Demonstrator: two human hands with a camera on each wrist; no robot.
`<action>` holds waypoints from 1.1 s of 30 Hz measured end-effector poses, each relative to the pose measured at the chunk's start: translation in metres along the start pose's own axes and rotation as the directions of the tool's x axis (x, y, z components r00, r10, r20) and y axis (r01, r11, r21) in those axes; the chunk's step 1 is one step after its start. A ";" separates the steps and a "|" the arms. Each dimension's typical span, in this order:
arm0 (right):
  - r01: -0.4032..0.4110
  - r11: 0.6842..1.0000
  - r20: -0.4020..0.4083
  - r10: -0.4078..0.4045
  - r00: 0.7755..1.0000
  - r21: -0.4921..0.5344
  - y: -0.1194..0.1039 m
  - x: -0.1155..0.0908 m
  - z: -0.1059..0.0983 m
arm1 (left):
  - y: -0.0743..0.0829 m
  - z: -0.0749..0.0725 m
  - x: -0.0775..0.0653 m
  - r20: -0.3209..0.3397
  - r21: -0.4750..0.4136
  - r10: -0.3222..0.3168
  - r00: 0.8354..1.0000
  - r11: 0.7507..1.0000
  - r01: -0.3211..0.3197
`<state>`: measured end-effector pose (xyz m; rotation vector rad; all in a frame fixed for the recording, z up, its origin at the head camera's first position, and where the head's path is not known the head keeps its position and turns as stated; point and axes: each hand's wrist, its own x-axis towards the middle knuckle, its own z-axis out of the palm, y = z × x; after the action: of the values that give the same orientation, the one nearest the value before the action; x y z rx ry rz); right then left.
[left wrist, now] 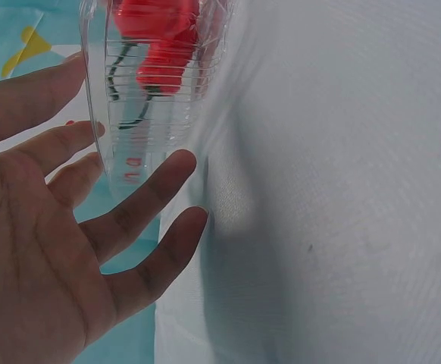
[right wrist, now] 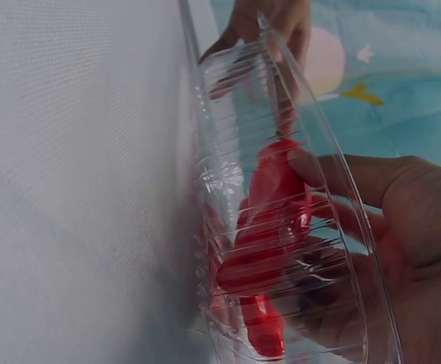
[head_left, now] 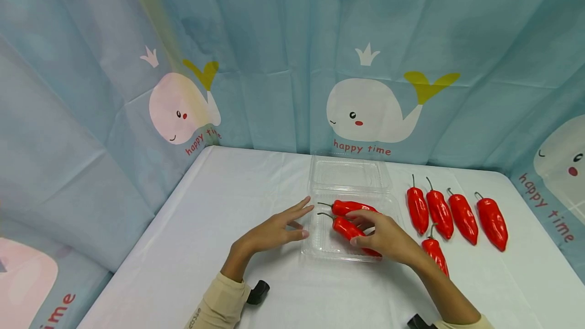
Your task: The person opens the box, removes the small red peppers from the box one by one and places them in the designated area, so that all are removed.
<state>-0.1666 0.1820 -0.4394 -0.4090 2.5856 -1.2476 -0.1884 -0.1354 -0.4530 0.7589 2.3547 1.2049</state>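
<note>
A clear plastic clamshell box [head_left: 329, 249] lies with its lid [head_left: 351, 174] folded back. Inside it, one red chili pepper [head_left: 349, 207] lies toward the back, its stem pointing left. My right hand [head_left: 386, 235] reaches in over the right rim and grips a second red pepper [head_left: 342, 226] between thumb and fingers; in the right wrist view this pepper [right wrist: 273, 186] shows through the box wall. My left hand [head_left: 271, 230] is at the left side of the box with fingers spread, fingertips right at the rim in the left wrist view.
Right of the box, several red peppers [head_left: 463, 217] lie in a row, stems toward the back. Another pepper [head_left: 434, 254] lies in front of them, partly behind the right forearm. A blue whale-print curtain [head_left: 274, 110] hangs along the back edge of the white table [head_left: 237, 192].
</note>
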 end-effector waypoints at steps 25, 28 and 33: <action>0.070 0.997 -0.244 -0.063 0.968 0.020 -0.011 -0.022 -0.022 | 0.000 0.001 0.000 0.004 -0.017 0.000 1.000 1.000 0.000; 0.064 0.998 -0.263 -0.056 0.963 0.025 -0.014 -0.026 -0.026 | 0.000 0.000 0.000 0.000 -0.009 0.002 1.000 1.000 -0.002; 0.051 0.998 -0.283 -0.041 0.958 0.027 -0.017 -0.034 -0.032 | 0.000 0.000 -0.001 -0.002 -0.011 -0.008 1.000 1.000 0.008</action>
<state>-0.1434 0.2069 -0.4033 -0.3047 2.7982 -1.4598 -0.1878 -0.1356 -0.4527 0.7449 2.3487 1.2149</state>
